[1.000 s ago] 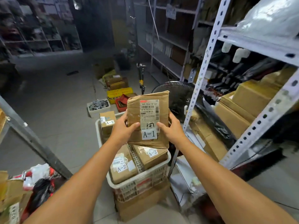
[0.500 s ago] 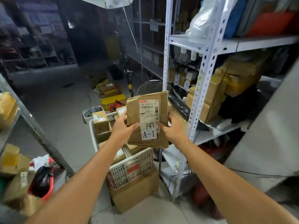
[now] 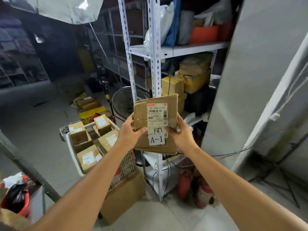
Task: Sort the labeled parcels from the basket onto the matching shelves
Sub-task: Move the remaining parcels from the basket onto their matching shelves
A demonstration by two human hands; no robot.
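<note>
Gripping brown parcel (image 3: 156, 114) marked A-1 with left hand (image 3: 129, 135) and right hand (image 3: 182, 136), fingers (image 3: 141, 130) curled round its sides; held before shelves (image 3: 183, 50), near basket (image 3: 73, 154).

Dim toward the far left, near black around the dark shelving racks (image 3: 20, 67). Brightest on the white perforated metal shelf frame (image 3: 155, 64) and the pale grey wall panel (image 3: 266, 72). Soft sheen on the silver reflective lighting umbrella (image 3: 66, 9), top left corner. Sharp on the brown cardboard parcel with a white A-1 label (image 3: 155, 124). Smeared by blur at the bottom left, over the red bucket holding a black bag (image 3: 15, 202). Bowed by wide-angle distortion along both side edges.
</note>
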